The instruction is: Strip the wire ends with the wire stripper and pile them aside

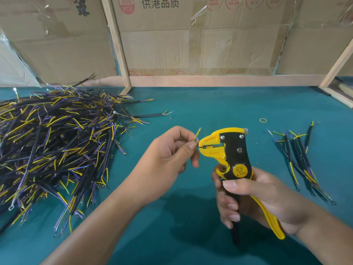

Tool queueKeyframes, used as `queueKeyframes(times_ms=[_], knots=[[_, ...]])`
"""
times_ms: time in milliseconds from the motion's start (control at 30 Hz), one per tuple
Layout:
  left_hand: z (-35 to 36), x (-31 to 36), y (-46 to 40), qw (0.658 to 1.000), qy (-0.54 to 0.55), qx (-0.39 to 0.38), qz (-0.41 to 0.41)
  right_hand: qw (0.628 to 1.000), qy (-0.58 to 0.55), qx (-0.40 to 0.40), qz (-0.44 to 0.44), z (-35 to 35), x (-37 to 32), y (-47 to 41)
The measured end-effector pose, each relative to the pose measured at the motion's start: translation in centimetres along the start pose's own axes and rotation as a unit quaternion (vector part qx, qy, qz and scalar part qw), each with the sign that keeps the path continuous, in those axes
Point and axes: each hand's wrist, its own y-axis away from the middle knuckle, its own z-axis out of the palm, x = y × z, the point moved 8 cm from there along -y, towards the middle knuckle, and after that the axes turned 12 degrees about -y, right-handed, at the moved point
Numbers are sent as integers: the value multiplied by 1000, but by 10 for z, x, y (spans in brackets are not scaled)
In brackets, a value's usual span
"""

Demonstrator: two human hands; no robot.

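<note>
1. Head view: our left hand (172,152) pinched a wire end (197,135) just beside the wire stripper (232,155) nose.
2. Our right hand (254,199) gripped the stripper's handles.
3. On the green table (210,104), a big wire heap (53,146) lay left and a small pile (299,159) right.
</note>
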Motion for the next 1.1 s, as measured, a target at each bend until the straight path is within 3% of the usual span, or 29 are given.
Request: queueKeyframes(times_ms=[267, 1100], knots=[[0, -2, 0, 1000, 12, -19, -14, 997, -72, -18, 23, 1, 5, -1], [8, 0, 3, 994, 47, -99, 25, 997, -73, -24, 5, 10, 4, 0]])
